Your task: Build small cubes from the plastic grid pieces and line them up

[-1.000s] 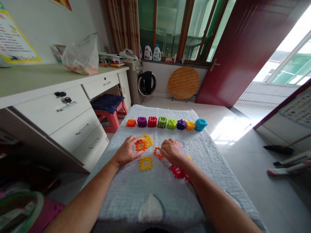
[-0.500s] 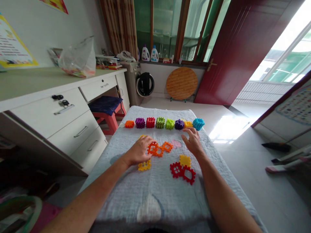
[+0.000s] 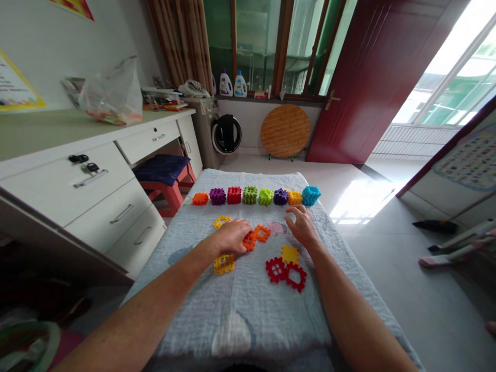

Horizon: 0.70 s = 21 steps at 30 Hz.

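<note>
My left hand [image 3: 234, 236] is curled over orange interlocking tiles [image 3: 248, 242], its fingers closed at the nearest one and partly hiding it. Another orange tile [image 3: 262, 233] lies just to the right. A yellow tile [image 3: 222, 221] sits behind this hand, and a yellow window tile [image 3: 224, 264] in front of it. My right hand [image 3: 303, 225] is open, thumb and index apart with nothing between them, in front of the yellow cube [image 3: 295, 197] and blue cube [image 3: 311, 195]. Nearer me are a plain yellow tile [image 3: 290, 254] and two red tiles [image 3: 296, 277].
Along the far part of the cloth-covered table [image 3: 201, 315] runs a row with an orange stack [image 3: 200, 199], a red cube [image 3: 234, 195] and several other coloured cubes. A stool [image 3: 165, 173] and a white desk [image 3: 96, 191] stand left. A pale pink tile [image 3: 276, 228] lies mid-table.
My left hand has moved right over the orange tiles and now covers more of them. My right hand stays near the yellow and blue cubes. The whole view has shifted slightly.
</note>
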{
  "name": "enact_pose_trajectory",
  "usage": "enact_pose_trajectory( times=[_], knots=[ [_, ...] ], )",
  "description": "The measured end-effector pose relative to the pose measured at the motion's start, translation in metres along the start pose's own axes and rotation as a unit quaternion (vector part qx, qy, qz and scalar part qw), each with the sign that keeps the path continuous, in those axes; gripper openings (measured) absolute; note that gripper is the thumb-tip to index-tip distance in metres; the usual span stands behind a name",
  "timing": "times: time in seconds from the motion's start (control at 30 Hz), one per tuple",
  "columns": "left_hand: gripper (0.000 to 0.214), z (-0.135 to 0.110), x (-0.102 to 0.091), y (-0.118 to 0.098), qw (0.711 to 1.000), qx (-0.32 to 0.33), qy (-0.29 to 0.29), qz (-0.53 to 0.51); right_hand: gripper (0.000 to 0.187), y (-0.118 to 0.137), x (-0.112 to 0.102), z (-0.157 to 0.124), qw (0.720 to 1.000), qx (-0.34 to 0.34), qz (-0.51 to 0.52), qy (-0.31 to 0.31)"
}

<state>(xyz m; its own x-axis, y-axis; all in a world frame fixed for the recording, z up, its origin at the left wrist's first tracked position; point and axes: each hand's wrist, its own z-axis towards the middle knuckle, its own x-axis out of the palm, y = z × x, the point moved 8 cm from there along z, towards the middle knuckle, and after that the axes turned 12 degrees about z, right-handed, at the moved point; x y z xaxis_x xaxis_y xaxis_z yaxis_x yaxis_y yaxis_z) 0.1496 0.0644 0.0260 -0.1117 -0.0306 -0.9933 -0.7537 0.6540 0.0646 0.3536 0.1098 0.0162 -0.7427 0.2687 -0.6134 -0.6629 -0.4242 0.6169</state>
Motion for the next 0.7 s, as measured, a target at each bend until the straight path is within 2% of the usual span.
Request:
enact_pose_trajectory(
  times=[0.17,0.27,0.37,0.47,0.53,0.7],
  knots=[
    [0.034,0.000,-0.001,0.001,1.000,-0.009,-0.014,0.013,0.020,0.002,0.010,-0.002,0.998,0.027,0.013,0.054],
    [0.036,-0.002,-0.003,0.004,0.999,-0.009,-0.031,-0.002,0.019,0.000,0.020,-0.005,0.994,0.043,-0.019,0.104],
    [0.038,0.000,-0.010,0.007,0.998,-0.006,-0.060,-0.016,0.020,-0.001,0.026,-0.007,0.988,0.053,-0.057,0.136],
    [0.042,0.010,-0.021,0.001,0.996,0.013,-0.085,-0.018,0.021,0.002,0.026,-0.008,0.985,0.061,-0.070,0.142],
    [0.043,0.022,-0.025,-0.007,0.997,0.026,-0.075,-0.012,0.022,0.003,0.025,-0.008,0.985,0.064,-0.071,0.142],
    [0.047,0.049,-0.018,-0.020,0.999,0.027,0.014,-0.009,0.022,0.003,0.024,-0.008,0.985,0.068,-0.065,0.144]
  ],
)
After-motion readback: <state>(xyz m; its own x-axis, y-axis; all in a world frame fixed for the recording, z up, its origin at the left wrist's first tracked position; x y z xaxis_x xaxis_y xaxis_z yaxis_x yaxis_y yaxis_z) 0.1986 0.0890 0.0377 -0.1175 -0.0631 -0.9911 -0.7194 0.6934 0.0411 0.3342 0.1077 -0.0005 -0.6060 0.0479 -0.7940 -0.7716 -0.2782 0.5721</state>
